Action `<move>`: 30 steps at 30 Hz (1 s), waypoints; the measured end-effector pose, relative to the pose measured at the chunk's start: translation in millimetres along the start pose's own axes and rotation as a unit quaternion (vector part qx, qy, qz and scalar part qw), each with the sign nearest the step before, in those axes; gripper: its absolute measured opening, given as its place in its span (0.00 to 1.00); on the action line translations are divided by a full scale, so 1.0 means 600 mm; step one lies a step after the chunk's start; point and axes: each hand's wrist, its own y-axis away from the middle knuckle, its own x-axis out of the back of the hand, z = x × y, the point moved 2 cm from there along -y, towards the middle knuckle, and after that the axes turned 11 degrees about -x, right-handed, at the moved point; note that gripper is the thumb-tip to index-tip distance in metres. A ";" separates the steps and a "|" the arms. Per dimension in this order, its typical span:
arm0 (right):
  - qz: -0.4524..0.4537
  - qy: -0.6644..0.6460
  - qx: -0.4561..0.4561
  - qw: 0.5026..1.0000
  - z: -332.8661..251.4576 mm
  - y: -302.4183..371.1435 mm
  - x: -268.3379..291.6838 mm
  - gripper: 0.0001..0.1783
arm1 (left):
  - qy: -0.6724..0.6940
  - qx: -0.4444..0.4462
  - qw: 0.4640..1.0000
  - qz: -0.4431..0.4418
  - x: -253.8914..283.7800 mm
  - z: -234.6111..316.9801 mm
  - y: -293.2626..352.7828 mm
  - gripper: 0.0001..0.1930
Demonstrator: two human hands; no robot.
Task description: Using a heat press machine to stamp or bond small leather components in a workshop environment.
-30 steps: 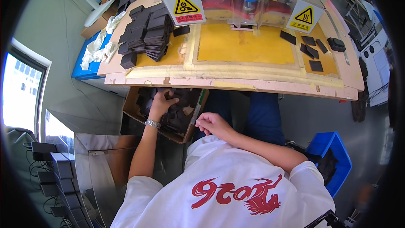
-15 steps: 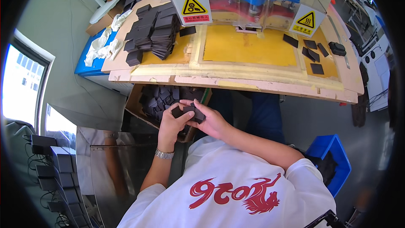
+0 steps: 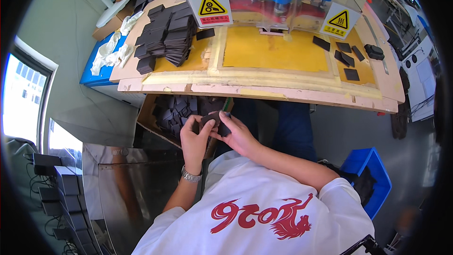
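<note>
Both hands closed on dark pad stack point(image 3: 214, 122): left hand point(image 3: 194, 138) & right hand point(image 3: 237, 135) grip opposite ends, just above the box point(image 3: 150, 119), below bench point(image 3: 255, 90).

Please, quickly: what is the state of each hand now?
Left hand: closed on the dark flat pieces.
Right hand: closed on the same pieces.

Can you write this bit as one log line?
both hands hold dark pads | above box | below bench

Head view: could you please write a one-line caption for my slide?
Both hands, left hand and right hand, hold dark flat pieces above a cardboard box below the workbench.
</note>
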 end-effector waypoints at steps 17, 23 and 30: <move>0.025 0.037 -0.024 0.999 0.007 0.003 0.016 0.24 | -0.279 -0.156 0.936 -0.147 -0.025 0.048 0.038 0.12; 0.101 0.085 -0.001 0.991 0.001 0.015 0.050 0.18 | -0.186 -0.148 0.970 -0.056 0.027 -0.002 0.001 0.07; 0.084 0.147 -0.054 0.984 -0.014 0.042 0.027 0.20 | -0.410 -0.150 0.889 -0.141 0.092 -0.194 -0.150 0.11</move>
